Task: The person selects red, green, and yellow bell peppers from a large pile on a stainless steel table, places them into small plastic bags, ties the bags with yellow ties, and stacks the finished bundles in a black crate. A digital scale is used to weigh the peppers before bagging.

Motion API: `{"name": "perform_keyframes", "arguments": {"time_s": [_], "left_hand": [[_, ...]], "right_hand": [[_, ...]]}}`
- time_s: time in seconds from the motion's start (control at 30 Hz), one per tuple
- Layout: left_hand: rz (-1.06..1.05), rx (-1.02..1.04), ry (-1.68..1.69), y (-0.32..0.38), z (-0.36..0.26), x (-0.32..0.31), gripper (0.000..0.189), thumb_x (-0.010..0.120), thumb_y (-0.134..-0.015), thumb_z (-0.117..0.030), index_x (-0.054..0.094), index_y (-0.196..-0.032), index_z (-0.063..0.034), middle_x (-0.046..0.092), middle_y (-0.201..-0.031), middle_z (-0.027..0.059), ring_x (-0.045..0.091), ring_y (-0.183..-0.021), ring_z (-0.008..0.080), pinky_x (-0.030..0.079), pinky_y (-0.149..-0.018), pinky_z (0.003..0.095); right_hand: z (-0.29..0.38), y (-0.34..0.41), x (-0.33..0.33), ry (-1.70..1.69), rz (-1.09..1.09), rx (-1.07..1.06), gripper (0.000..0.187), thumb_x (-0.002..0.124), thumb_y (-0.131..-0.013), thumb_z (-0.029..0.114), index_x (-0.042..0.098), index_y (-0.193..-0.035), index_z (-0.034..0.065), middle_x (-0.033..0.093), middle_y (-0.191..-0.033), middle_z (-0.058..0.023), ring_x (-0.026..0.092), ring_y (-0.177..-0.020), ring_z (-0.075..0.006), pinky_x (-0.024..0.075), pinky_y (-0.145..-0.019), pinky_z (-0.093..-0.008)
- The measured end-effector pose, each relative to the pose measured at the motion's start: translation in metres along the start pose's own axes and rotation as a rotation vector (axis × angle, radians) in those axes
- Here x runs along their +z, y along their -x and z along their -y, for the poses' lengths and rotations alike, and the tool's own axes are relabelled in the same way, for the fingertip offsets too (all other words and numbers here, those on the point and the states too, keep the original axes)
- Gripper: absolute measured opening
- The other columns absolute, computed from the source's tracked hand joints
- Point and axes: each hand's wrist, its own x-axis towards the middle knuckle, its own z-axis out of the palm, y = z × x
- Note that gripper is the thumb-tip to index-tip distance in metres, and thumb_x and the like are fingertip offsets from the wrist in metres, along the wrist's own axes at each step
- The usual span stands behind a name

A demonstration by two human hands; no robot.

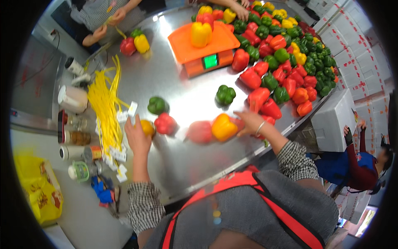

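My left hand (139,138) is closed around the side of a yellow bell pepper (147,127) on the steel table. Just to its right sit a red bell pepper (165,124) and a green one (157,105). My right hand (251,123), with a bracelet at the wrist, has its fingers spread beside an orange-yellow bell pepper (224,127). Some blurred red shows between those fingers, so a hold is unclear. Left of the orange-yellow pepper, another red pepper (200,132) is smeared by motion. A single green pepper (225,95) lies farther up the table.
An orange scale (202,46) carries yellow and red peppers. Mixed peppers (281,65) are heaped at right. Yellow tape strips (105,102) with white tags lie left, near jars and a cup. Co-workers' hands (116,18) (239,11) are across the table; another person (354,168) stands right by foam boxes.
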Motion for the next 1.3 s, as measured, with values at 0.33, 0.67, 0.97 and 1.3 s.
{"name": "perform_keyframes", "arguments": {"time_s": [0.33, 0.67, 0.97, 1.3], "left_hand": [[0.521, 0.574, 0.376, 0.008, -0.143, 0.024, 0.091, 0.088, -0.057, -0.026, 0.048, -0.137, -0.0135, 0.044, -0.137, 0.0174, 0.045, -0.125, 0.038, 0.046, -0.097, 0.0468], [0.639, 0.118, 0.463, 0.006, -0.162, 0.03, 0.09, 0.089, -0.053, -0.031, 0.049, -0.13, -0.0094, 0.054, -0.127, 0.0092, 0.055, -0.114, 0.0315, 0.049, -0.092, 0.0426], [0.589, 0.233, -0.036, 0.028, -0.217, 0.01, 0.093, 0.091, -0.048, -0.03, 0.05, -0.128, -0.0065, 0.053, -0.126, 0.0156, 0.052, -0.115, 0.0349, 0.036, -0.104, 0.0469], [0.56, 0.132, 0.289, 0.009, -0.298, 0.027, 0.095, 0.09, -0.052, -0.031, 0.048, -0.135, -0.0092, 0.052, -0.123, 0.0182, 0.055, -0.109, 0.0371, 0.048, -0.091, 0.0453]], "right_hand": [[0.0, 0.0, 0.006, 0.065, 0.221, 0.09, 0.057, 0.071, -0.076, 0.056, 0.066, -0.099, 0.0048, 0.069, -0.092, -0.0179, 0.065, -0.089, -0.0378, 0.0511, -0.078, -0.0457], [-0.05, -0.01, -0.038, -0.549, 0.2, -0.102, 0.042, 0.057, -0.094, 0.043, 0.068, -0.083, 0.0038, 0.066, -0.077, -0.0169, 0.063, -0.077, -0.0372, 0.0492, -0.07, -0.0432], [-0.066, -0.024, -0.036, 0.1, 0.315, -0.338, 0.028, 0.059, -0.09, 0.037, 0.068, -0.098, 0.0118, 0.068, -0.092, -0.0116, 0.064, -0.088, -0.034, 0.0505, -0.076, -0.0467], [-0.038, -0.124, -0.105, -0.098, -0.171, -0.498, 0.081, 0.082, -0.061, 0.021, 0.047, -0.134, 0.0262, 0.051, -0.122, -0.0172, 0.059, -0.104, -0.0389, 0.0537, -0.079, -0.0458]]}}
